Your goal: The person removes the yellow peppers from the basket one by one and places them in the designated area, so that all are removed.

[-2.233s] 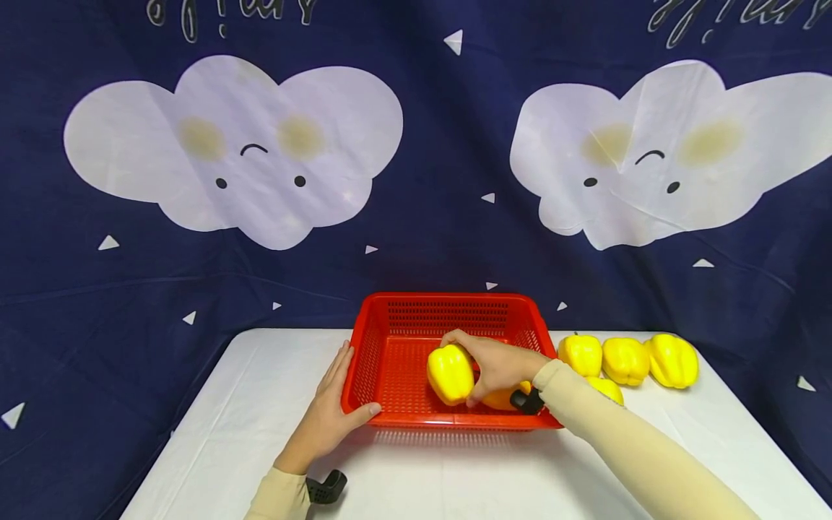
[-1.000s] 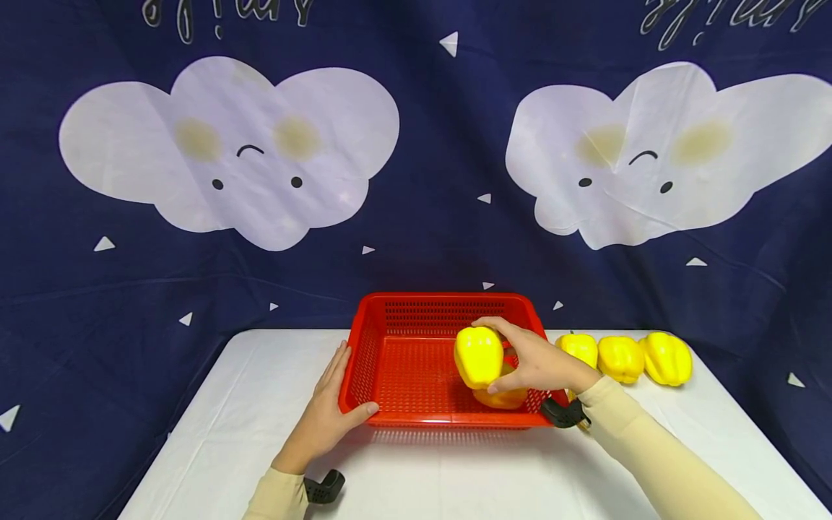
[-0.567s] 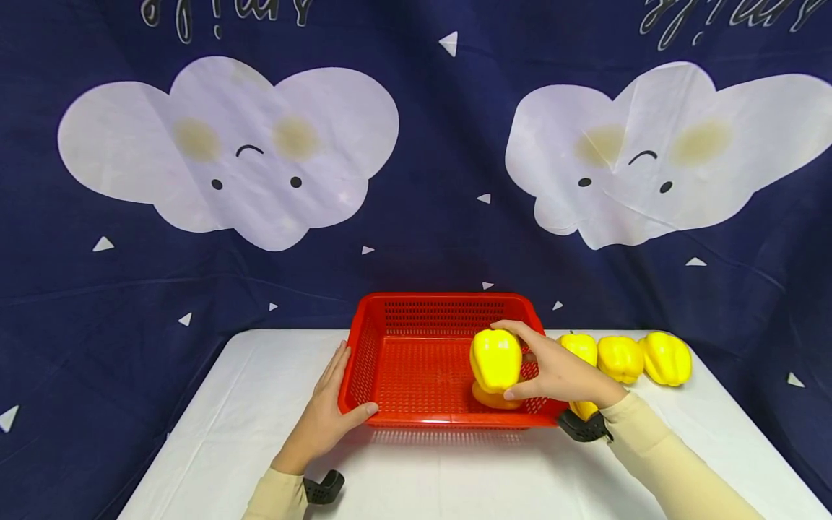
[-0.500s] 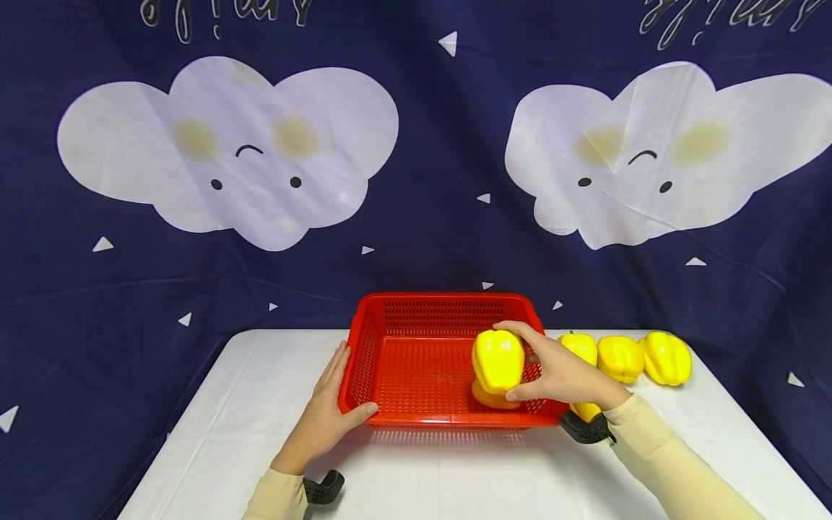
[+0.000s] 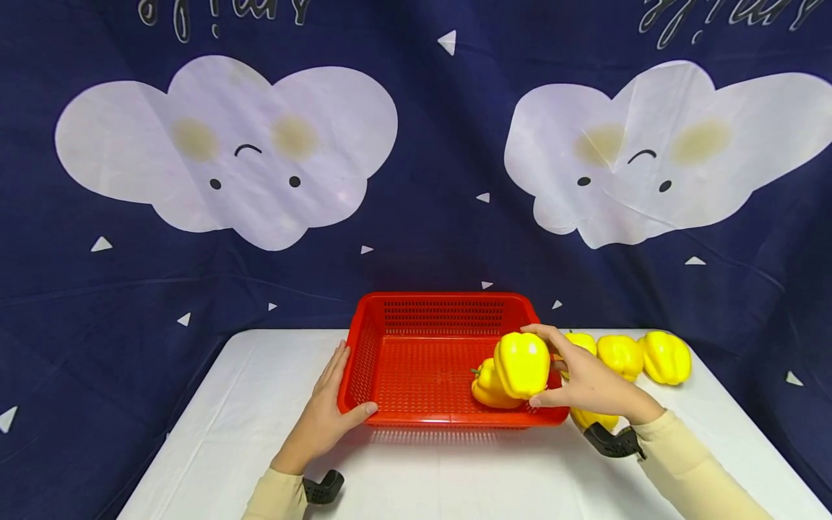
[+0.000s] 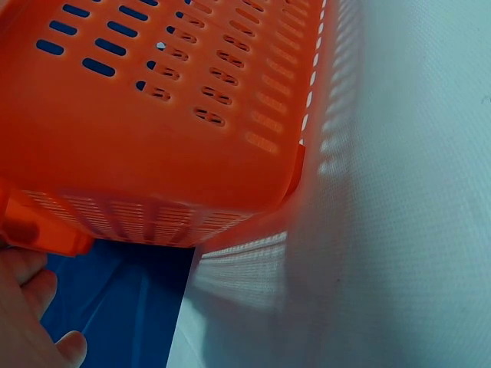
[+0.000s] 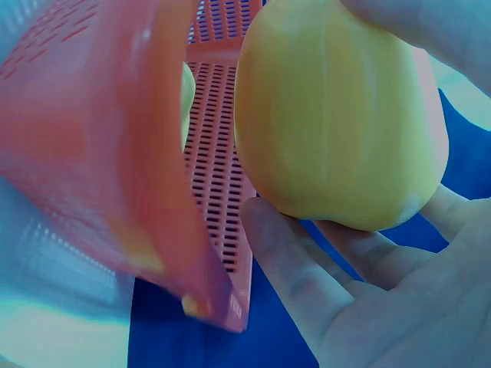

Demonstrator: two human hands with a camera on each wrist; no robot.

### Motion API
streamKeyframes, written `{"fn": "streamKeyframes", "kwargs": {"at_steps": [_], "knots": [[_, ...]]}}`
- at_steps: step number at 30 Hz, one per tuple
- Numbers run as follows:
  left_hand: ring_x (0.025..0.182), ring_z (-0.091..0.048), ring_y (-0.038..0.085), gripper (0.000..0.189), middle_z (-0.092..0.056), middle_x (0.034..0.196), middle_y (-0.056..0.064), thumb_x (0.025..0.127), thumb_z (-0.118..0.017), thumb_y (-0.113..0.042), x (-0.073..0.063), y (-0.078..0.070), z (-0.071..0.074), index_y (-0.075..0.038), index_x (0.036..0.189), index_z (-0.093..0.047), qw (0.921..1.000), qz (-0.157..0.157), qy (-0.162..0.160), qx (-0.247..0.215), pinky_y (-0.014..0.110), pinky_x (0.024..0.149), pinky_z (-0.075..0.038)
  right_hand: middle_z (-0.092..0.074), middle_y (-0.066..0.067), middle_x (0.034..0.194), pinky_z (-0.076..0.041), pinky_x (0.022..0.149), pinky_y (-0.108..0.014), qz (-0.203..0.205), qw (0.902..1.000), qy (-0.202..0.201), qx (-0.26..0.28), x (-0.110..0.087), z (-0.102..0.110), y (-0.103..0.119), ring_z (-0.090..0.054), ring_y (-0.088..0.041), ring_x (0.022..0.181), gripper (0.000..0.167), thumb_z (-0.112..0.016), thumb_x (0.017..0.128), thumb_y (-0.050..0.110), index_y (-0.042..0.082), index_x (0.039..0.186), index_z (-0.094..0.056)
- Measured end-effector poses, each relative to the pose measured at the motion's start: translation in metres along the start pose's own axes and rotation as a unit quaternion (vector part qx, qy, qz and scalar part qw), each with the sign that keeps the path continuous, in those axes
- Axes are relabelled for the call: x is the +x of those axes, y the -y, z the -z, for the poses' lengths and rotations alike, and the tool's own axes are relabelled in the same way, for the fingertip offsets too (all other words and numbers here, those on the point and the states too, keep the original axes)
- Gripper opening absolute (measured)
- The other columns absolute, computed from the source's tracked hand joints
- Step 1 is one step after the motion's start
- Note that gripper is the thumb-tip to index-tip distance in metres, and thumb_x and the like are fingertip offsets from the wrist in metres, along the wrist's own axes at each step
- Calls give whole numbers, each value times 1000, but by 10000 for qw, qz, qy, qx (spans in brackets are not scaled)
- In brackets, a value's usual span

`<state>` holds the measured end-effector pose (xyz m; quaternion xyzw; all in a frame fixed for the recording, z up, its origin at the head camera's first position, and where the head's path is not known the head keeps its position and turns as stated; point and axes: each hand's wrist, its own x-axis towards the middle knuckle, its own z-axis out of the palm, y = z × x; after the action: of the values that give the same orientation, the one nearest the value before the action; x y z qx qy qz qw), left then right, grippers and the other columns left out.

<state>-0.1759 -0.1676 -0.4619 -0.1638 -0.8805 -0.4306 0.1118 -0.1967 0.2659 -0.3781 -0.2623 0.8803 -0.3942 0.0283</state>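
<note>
My right hand (image 5: 585, 379) grips a yellow bell pepper (image 5: 522, 365) between thumb and fingers, over the right end of a red plastic basket (image 5: 448, 419). In the right wrist view the held bell pepper (image 7: 337, 123) overlaps the basket's slotted inner wall. A second yellow bell pepper (image 5: 487, 386) with a green stem lies in the basket, partly hidden behind the held one. With straight fingers my left hand (image 5: 321, 422) rests along the basket's left side, its thumb at the front corner. The left wrist view catches only part of that hand (image 6: 31, 314), beside the rim.
To the basket's right, several more yellow bell peppers (image 5: 620, 357) lie on the white-covered table (image 5: 448, 477). One of them, a bell pepper (image 5: 594, 419), sits partly under my right wrist. A dark blue cloth with clouds (image 5: 442, 166) hangs behind the table.
My right hand has carried its bell pepper rightward from the basket's middle to its right end. The bell pepper lying in the basket shows more now. My left hand stays put.
</note>
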Motion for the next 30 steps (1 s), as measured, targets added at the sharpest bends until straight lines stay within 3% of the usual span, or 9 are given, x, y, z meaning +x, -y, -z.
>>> {"fn": "streamKeyframes", "kwargs": {"at_steps": [6,16,25,27,30], "knots": [[153,-14,32,104,-8,168,1,84,-79,-42,0,0,0,-9,162,-17,10000,-2,-3,7,67,114,-20,-48,-4,141,-52,95,-27,-100,9998,-162,-75,-12,7,-2,-58,-33,119,98,-92,71,24,24,150,-33],[153,-14,32,104,-8,168,1,84,-79,-43,0,1,0,-8,161,-18,10000,13,-4,-34,66,115,-21,-48,-1,140,-51,93,-22,-115,9992,-363,-120,-29,19,-7,-57,-31,119,98,-92,73,23,24,151,-34],[153,-14,32,104,-7,168,0,85,-78,-43,0,1,0,-9,162,-16,10000,-76,-1,-29,66,115,-21,-42,-12,145,-51,89,-19,-479,9975,-505,-72,-46,26,-12,-55,-41,120,101,-91,73,21,16,154,-30],[153,-14,33,104,-7,168,0,85,-78,-43,0,2,0,-9,162,-16,10000,-88,2,-19,67,114,-22,-41,-11,145,-52,88,-21,-493,9971,-572,-116,-50,27,-14,-55,-39,119,101,-91,74,21,17,154,-30],[153,-13,32,104,-6,168,-1,85,-78,-43,-1,2,0,-10,162,-16,10000,-75,14,-44,67,114,-21,-39,-8,145,-52,88,-19,-422,9967,-681,-103,-56,28,-18,-57,-22,118,101,-91,74,19,17,154,-31]]}}
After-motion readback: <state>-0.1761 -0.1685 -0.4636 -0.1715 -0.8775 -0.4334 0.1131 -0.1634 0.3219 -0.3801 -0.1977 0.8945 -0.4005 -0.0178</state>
